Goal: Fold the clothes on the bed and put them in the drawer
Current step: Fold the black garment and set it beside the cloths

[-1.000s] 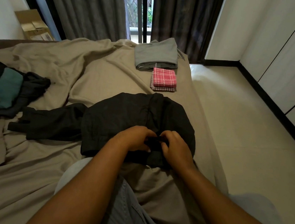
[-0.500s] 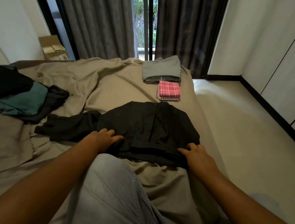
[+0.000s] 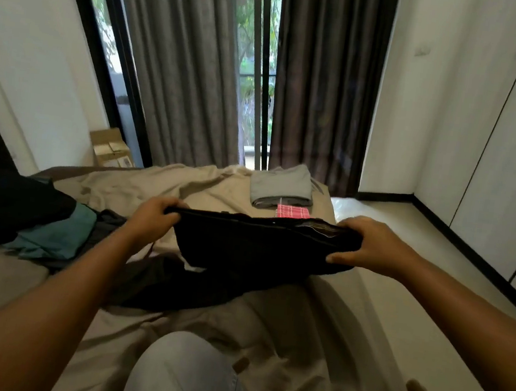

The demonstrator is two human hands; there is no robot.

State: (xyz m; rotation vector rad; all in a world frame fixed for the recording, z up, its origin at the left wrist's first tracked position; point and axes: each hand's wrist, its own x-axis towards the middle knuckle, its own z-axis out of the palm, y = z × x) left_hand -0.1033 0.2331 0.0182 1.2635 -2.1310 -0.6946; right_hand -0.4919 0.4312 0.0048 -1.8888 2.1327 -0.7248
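Black garment (image 3: 257, 246): you hold it raised above the bed (image 3: 162, 181), with its top edge stretched roughly level between your hands. Your left hand (image 3: 154, 215) grips the left end and your right hand (image 3: 370, 243) the right end, fingers curled round the edge. The cloth hangs from that edge, and its lower part trails onto the sheet toward the lower left.

Folded grey garment (image 3: 280, 186): a flat rectangle at the far end of the bed.

Red checked cloth (image 3: 291, 212): folded, just in front of the grey one and partly hidden behind the black garment.

Unfolded pile, left side: a black piece (image 3: 7, 208) lies over a teal piece (image 3: 56, 233), with a dark grey piece (image 3: 109, 220) beside them.
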